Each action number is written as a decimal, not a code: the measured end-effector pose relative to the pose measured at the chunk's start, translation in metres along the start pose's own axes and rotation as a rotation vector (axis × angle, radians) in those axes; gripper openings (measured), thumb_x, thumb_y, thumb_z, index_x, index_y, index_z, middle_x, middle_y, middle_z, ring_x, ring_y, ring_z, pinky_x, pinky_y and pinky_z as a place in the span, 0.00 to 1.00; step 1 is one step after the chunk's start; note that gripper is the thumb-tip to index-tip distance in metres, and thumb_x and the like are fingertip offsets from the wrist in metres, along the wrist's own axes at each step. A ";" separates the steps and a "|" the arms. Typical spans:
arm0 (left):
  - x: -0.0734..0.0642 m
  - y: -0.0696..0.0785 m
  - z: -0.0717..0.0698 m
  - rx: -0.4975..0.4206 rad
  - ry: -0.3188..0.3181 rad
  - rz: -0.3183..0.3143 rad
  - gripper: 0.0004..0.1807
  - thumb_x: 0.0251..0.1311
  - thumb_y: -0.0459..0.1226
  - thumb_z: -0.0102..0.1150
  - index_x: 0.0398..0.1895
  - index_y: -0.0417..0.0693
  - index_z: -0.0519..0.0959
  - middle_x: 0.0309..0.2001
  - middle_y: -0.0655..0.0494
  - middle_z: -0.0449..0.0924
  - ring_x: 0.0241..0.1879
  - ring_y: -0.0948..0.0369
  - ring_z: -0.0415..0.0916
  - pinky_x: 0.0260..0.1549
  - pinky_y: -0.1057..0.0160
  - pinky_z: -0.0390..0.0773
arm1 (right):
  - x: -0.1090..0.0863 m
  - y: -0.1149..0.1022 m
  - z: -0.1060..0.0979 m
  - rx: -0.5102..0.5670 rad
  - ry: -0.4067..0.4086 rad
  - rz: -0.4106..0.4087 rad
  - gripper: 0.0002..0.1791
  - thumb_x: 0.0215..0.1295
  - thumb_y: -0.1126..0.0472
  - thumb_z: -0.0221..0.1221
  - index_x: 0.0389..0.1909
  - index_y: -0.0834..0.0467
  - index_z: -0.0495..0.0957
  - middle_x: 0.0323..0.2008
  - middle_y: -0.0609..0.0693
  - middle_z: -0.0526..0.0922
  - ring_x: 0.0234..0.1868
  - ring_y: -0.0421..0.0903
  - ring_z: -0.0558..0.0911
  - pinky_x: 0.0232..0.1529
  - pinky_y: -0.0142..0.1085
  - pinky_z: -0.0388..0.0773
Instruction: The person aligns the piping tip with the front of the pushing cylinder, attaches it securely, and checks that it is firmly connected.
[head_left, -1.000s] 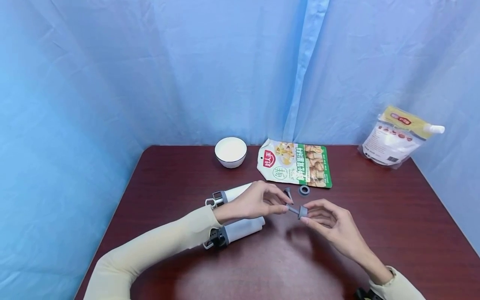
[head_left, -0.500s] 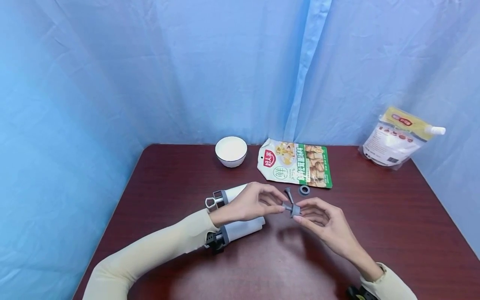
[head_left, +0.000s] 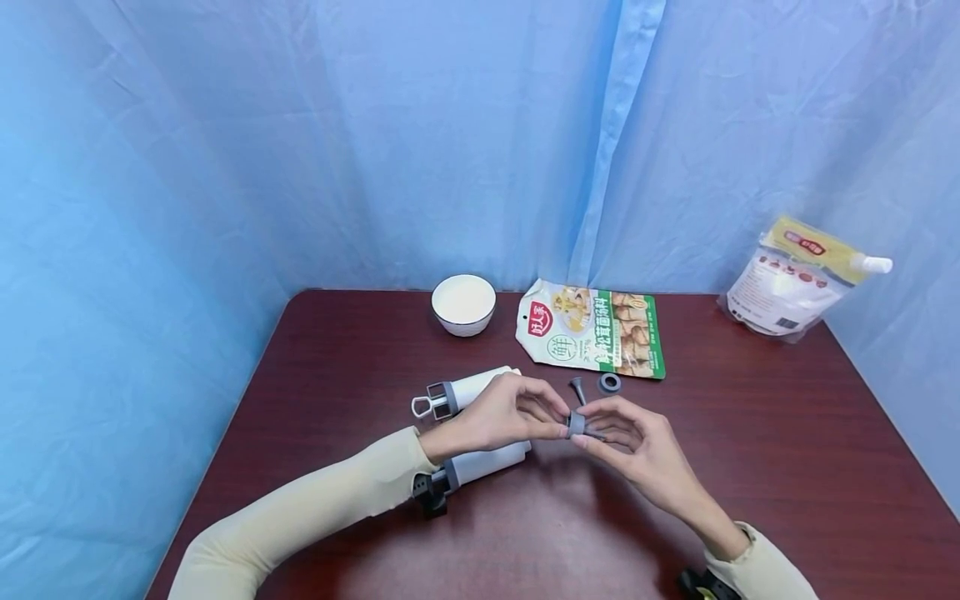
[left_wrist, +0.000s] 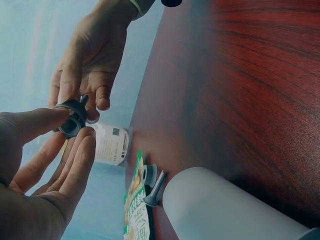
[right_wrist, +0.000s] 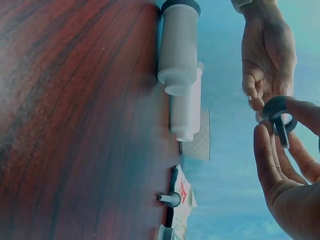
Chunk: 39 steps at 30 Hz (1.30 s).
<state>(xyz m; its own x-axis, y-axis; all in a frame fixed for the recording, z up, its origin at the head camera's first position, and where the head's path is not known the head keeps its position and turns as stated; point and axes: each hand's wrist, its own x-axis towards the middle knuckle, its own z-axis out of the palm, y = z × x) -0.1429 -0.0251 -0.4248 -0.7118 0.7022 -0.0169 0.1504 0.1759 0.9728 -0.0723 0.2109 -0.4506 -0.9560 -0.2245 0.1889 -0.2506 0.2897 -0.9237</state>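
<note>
At mid-table in the head view, my two hands meet around a small grey ring cap [head_left: 576,422] and a grey nozzle [head_left: 595,434]. My left hand [head_left: 513,414] pinches the nozzle's wide end at the ring with thumb and fingertips. From the other side, my right hand [head_left: 633,435] grips the ring cap by its rim. In the right wrist view the nozzle [right_wrist: 282,132] runs through the ring [right_wrist: 274,106], its narrow tip pointing towards my right palm. Behind the hands, a loose grey cone nozzle [head_left: 577,390] and another grey ring [head_left: 610,384] lie on the table.
Two white barrels, an upper [head_left: 472,385] and a lower one [head_left: 491,461], lie under and beside my left forearm, with grey ends and handles. A white bowl [head_left: 463,307], a flat food packet [head_left: 592,329] and a spouted pouch [head_left: 787,279] are along the back.
My right hand has moved left with the ring cap, sliding it along the nozzle up to my left fingertips. The nozzle's tube now sticks out on the right side of the ring.
</note>
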 end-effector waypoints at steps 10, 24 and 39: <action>-0.002 -0.006 -0.001 0.003 -0.038 -0.014 0.12 0.62 0.32 0.72 0.47 0.37 0.88 0.44 0.41 0.91 0.42 0.62 0.91 0.45 0.67 0.86 | 0.002 0.004 0.002 -0.028 -0.001 0.015 0.16 0.64 0.62 0.72 0.51 0.52 0.84 0.46 0.50 0.89 0.44 0.40 0.89 0.49 0.33 0.86; -0.004 -0.010 -0.002 -0.005 -0.031 -0.019 0.11 0.62 0.31 0.71 0.47 0.37 0.88 0.43 0.40 0.91 0.39 0.68 0.89 0.44 0.67 0.86 | 0.005 0.001 0.004 -0.047 -0.021 0.037 0.17 0.62 0.61 0.73 0.52 0.51 0.84 0.47 0.48 0.89 0.44 0.39 0.89 0.48 0.33 0.86; -0.020 -0.010 -0.015 0.234 0.037 -0.014 0.19 0.57 0.40 0.78 0.52 0.51 0.86 0.45 0.53 0.87 0.46 0.51 0.85 0.43 0.68 0.84 | 0.010 0.004 -0.001 -0.095 -0.011 0.024 0.17 0.61 0.61 0.74 0.51 0.50 0.84 0.46 0.47 0.89 0.45 0.37 0.90 0.51 0.35 0.86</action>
<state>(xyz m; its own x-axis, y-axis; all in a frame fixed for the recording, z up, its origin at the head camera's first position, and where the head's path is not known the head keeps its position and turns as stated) -0.1407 -0.0514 -0.4308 -0.7388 0.6737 -0.0176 0.2923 0.3438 0.8924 -0.0829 0.2104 -0.4522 -0.9602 -0.2266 0.1631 -0.2416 0.3817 -0.8922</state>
